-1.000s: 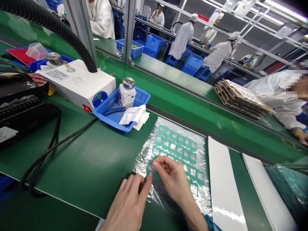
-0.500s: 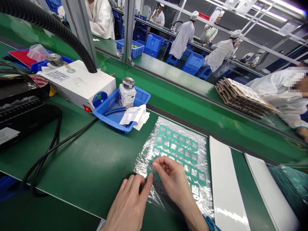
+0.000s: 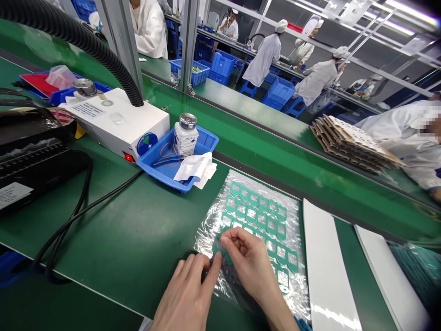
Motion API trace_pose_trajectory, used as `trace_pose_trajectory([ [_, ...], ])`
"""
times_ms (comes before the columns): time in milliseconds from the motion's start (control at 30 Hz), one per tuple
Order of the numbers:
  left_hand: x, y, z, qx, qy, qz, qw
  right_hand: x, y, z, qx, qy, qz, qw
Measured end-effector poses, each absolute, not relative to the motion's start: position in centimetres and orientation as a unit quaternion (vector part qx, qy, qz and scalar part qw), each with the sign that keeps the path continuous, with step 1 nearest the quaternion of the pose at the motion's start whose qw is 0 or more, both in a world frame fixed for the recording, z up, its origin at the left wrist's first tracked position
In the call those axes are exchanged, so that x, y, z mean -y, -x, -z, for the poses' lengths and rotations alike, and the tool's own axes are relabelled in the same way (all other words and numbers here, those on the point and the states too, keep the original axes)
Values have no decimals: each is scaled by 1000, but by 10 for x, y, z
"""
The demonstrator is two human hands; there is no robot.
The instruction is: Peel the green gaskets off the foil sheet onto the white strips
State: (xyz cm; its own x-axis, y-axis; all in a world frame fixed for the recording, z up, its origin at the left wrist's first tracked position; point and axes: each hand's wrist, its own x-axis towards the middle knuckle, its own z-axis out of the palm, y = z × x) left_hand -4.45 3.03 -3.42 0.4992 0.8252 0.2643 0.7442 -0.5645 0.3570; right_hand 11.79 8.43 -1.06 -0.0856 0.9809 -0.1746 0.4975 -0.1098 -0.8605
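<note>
A clear plastic sheet point(image 3: 225, 184) bears rows of small teal frame-shaped pieces point(image 3: 251, 214). At its lower left, my right hand point(image 3: 250, 259) has thumb and index pinched at the edge of one teal frame point(image 3: 217, 243); what lies between the fingertips is too small to make out. My left hand point(image 3: 191, 289) rests palm down on the green table point(image 3: 138, 239) and the sheet's corner. One finger of it stretches out to that same frame, and its other fingers are loosely bent. Part of the lower rows is hidden under my right hand.
A blue tray point(image 3: 165, 177) holds a white bottle point(image 3: 186, 138), a dark-handled tool and white paper. Behind it stands a white box point(image 3: 120, 119) with a black hose point(image 3: 86, 41). White strips point(image 3: 327, 266) lie at right. Stacked cardboard point(image 3: 351, 142) sits near a co-worker point(image 3: 389, 124).
The whole view has shifted slightly, so things appear a little farther right and lower. Both hands keep nearly the same pose at the same teal frame.
</note>
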Motion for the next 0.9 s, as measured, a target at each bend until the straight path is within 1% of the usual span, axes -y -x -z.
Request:
trace_pose_trajectory([
  [467,-28,43,35,-467,-849,-223,110,-83,-116,12,600,621,-417,283],
  [700,-29,44,37,-460,-858,-206,99,-83,-116,13,605,621,-412,281],
  [900,-28,44,34,-459,-856,-218,95,-82,-115,11,615,626,-392,277],
])
